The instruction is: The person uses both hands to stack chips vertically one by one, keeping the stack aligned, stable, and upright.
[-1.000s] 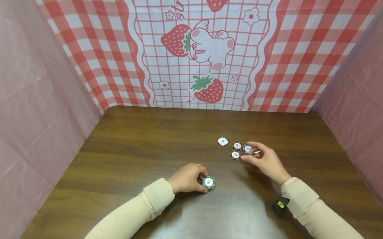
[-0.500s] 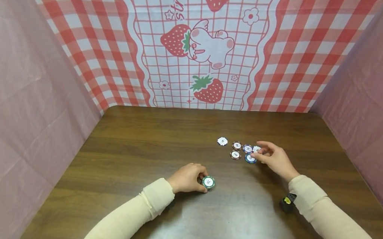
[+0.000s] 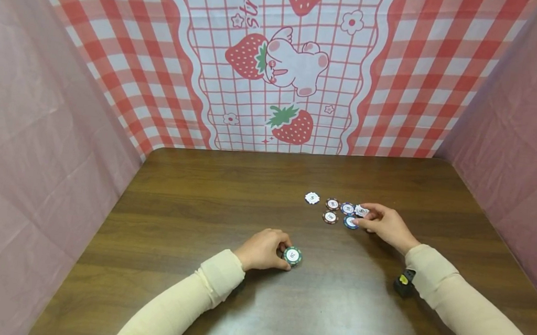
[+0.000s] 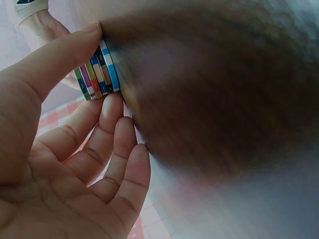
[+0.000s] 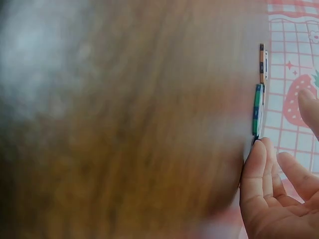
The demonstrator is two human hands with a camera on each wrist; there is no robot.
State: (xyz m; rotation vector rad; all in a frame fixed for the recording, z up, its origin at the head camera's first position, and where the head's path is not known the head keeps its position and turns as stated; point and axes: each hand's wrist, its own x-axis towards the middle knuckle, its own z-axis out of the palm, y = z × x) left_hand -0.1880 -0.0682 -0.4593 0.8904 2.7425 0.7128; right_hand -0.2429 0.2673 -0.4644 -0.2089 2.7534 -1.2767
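Observation:
My left hand (image 3: pixel 263 249) pinches a stack of poker chips (image 3: pixel 292 255) between thumb and fingers, a green chip marked 20 on top. Several coloured edges of that stack (image 4: pixel 97 74) show in the left wrist view. Farther right, my right hand (image 3: pixel 387 227) reaches over loose chips, fingertips right at a white chip (image 3: pixel 361 211), while the thumb tip overlaps a blue-green chip (image 3: pixel 349 223). In the right wrist view the thumb (image 5: pixel 308 107) stands well apart from the fingers, beside a green-edged chip (image 5: pixel 257 109) seen edge-on.
Left of these lie a blue chip (image 3: pixel 348 209), two brown chips, one behind (image 3: pixel 333 204) the other, and a white chip marked 5 (image 3: pixel 312 198). A brown wooden table (image 3: pixel 190 193) meets a checked strawberry cloth (image 3: pixel 374 91); pink cloth (image 3: pixel 38 144) hangs at both sides.
My right hand has shifted right along the chips, uncovering the blue, blue-green and right-hand white chips. My left hand and its stack have stayed in place.

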